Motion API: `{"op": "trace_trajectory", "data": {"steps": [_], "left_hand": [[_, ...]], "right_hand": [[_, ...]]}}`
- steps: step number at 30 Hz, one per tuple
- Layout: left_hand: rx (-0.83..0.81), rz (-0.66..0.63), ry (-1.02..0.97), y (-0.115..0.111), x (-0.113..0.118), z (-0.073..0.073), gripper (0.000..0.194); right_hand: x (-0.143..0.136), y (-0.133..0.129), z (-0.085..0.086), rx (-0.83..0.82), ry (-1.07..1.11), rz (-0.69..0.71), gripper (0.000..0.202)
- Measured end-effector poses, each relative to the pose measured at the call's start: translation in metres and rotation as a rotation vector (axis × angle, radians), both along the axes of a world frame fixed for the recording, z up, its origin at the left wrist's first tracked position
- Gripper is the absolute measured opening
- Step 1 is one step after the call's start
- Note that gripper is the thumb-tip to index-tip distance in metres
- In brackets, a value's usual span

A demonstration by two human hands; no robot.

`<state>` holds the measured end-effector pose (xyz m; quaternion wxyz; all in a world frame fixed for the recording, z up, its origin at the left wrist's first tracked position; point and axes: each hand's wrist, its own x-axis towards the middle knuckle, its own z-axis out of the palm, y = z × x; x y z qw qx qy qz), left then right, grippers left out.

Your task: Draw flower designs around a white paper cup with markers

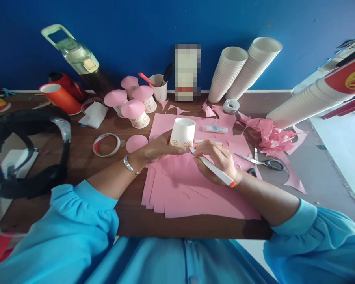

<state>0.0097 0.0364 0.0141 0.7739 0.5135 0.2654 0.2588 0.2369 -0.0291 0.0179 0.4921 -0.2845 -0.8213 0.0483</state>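
My left hand point(161, 149) grips a white paper cup point(183, 129) by its lower side, its open mouth facing up. Small yellow and red flower outlines are drawn on the lower part of the cup. In my right hand point(218, 159) is a white marker point(214, 169) with an orange-red end, its tip touching or very close to the red flower. Both hands are above a stack of pink paper sheets point(201, 201). A glue stick point(215, 129) lies on the sheets behind my right hand, with another white pen-like thing point(207, 142) partly hidden by that hand.
Several decorated cups with pink cone tops point(133, 109) stand at the back left. Scissors point(272, 163) and crumpled pink scraps point(272, 136) lie right. Stacked white cups point(229, 71) stand at the wall. A tape roll point(106, 144), bottle point(85, 59) and black strap headgear point(65, 157) are left.
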Motion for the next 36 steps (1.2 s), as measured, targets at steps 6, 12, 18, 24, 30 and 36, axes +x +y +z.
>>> {"op": "trace_trajectory", "data": {"steps": [6, 12, 18, 24, 30, 36], "left_hand": [[0.037, -0.008, -0.013, 0.0002, 0.0022, 0.0026, 0.049], [0.035, -0.015, -0.023, -0.0006, 0.002, 0.004, 0.047], [0.022, -0.036, -0.058, 0.0006, 0.0008, 0.0006, 0.046], [-0.008, -0.039, -0.167, 0.0026, -0.0001, -0.0055, 0.043], [-0.018, -0.045, -0.169, 0.0005, 0.0017, -0.0007, 0.044], [0.085, -0.059, -0.038, -0.0018, 0.0032, 0.0036, 0.063]], "right_hand": [[-0.0015, 0.0004, -0.0011, 0.014, 0.0, 0.01, 0.026], [-0.0019, 0.0009, 0.0006, 0.039, -0.004, 0.014, 0.022], [-0.0008, 0.0001, 0.0024, 0.034, 0.025, 0.05, 0.019], [-0.0005, -0.0013, 0.0022, 0.046, 0.046, 0.055, 0.022], [0.0007, -0.0014, 0.0054, 0.044, 0.009, 0.051, 0.019], [0.0005, -0.0024, 0.003, 0.032, 0.003, 0.071, 0.018]]}}
